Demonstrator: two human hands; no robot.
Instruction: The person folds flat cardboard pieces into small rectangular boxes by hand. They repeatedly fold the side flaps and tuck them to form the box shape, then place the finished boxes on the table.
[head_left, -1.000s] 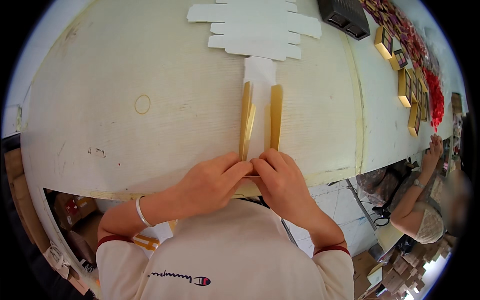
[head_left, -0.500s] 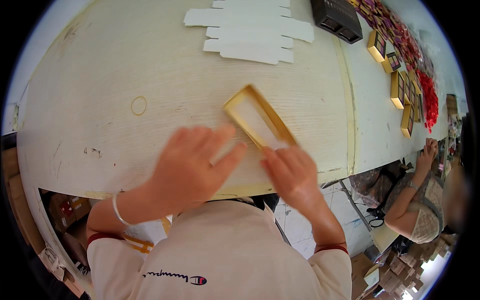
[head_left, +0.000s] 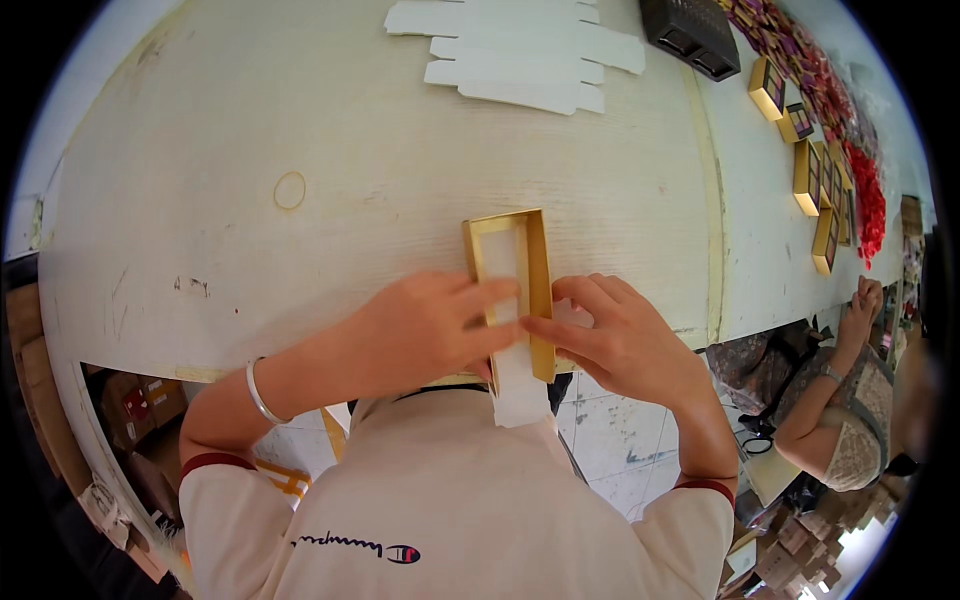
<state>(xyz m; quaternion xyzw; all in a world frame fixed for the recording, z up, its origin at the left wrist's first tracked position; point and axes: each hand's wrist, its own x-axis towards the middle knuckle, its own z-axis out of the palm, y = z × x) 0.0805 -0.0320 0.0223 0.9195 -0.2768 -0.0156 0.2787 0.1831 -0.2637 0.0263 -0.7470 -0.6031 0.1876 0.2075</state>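
Nearest you, at the table's front edge, both your hands bracket a long gold-walled box that lies lengthwise away from you, its near end tucked between your palms — probably so the walls stay square while the lining goes in. Your left hand lies flat across the near part, fingers stretched rightward over the rim and pressing on the white paper strip that runs out of the box and hangs past the table edge toward your chest. Your right hand closes narrowly on the right wall, forefinger laid across to meet the left fingertips; whether the thumb pinches beneath, you can't tell from here.

Farther out, the pale wooden table shows a ring mark. Beyond, a stack of flat white die-cut cards waits — and at the far right, more gold boxes line up.
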